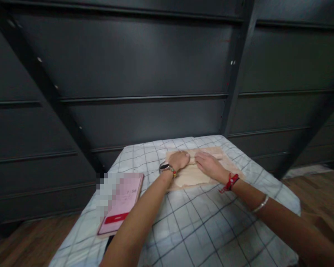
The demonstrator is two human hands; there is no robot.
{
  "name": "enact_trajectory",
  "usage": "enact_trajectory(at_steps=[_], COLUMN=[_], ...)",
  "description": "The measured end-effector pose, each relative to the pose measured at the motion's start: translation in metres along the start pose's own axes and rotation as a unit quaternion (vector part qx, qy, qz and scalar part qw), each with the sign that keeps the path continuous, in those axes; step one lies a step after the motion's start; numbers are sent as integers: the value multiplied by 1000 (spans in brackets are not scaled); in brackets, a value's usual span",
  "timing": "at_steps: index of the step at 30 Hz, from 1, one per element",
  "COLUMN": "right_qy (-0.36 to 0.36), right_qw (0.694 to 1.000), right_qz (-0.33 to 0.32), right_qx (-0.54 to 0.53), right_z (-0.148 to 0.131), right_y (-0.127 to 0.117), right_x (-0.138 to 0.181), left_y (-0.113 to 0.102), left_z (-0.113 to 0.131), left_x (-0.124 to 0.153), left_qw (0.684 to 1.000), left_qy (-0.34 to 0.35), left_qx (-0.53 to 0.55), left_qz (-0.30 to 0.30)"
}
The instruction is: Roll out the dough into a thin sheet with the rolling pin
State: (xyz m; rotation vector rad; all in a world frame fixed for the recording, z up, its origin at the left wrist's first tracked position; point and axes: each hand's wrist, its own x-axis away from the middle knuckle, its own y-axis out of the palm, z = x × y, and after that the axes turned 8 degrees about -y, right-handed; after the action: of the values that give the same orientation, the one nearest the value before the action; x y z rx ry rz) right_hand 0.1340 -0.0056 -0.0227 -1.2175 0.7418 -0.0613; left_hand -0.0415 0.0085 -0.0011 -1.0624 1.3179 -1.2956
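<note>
A cream-coloured sheet (192, 178) with an uneven near edge lies on a larger pinkish-beige cloth (233, 165). I cannot tell what the sheet is made of. Along its far part runs a raised fold or roll. My left hand (179, 159) is closed over the left part of this fold, its fingers curled under and partly hidden. Close beside it, my right hand (210, 166) has its fingers bent and pressed together on the same fold. A small gap separates the two hands.
The table is covered with a white checked tablecloth (189, 222). To the left of my left forearm lies a tablet-like device (125, 200) with a lit pink screen, partly blurred out. A dark panelled metal wall (147, 63) stands behind the table, and wooden floor (317, 196) shows at the right.
</note>
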Motion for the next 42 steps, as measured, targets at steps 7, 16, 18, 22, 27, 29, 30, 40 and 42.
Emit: enact_trajectory(at_steps=[7, 16, 18, 22, 27, 29, 30, 40, 42], right_qy=[-8, -47, -48, -48, -54, -52, -49, -8, 48], right_qw=[999, 997, 997, 997, 996, 996, 996, 988, 992], right_qz=[48, -15, -22, -14, 6, 13, 17, 39, 43], right_qx=[-7, -57, -60, -62, -64, -73, -78, -149, -112], right_z=[1, 4, 4, 3, 4, 4, 3, 28, 41], right_y=[7, -5, -8, -10, -3, 1, 3, -15, -18], right_x=[1, 2, 1, 2, 9, 11, 11, 8, 9], left_y=[-1, 0, -1, -3, -4, -4, -4, -3, 0], left_z=[0, 0, 0, 1, 2, 3, 3, 6, 3], left_x=[0, 0, 0, 1, 2, 4, 5, 18, 24], left_qw=[1000, 1000, 1000, 1000, 1000, 999, 999, 999, 999], left_qy=[-3, -20, -23, -24, -30, -31, -33, -23, 4], left_qx=[-3, 5, 6, 3, 2, 6, 12, 39, 38], left_qz=[-1, -2, -7, -10, -4, -7, -7, 13, 24])
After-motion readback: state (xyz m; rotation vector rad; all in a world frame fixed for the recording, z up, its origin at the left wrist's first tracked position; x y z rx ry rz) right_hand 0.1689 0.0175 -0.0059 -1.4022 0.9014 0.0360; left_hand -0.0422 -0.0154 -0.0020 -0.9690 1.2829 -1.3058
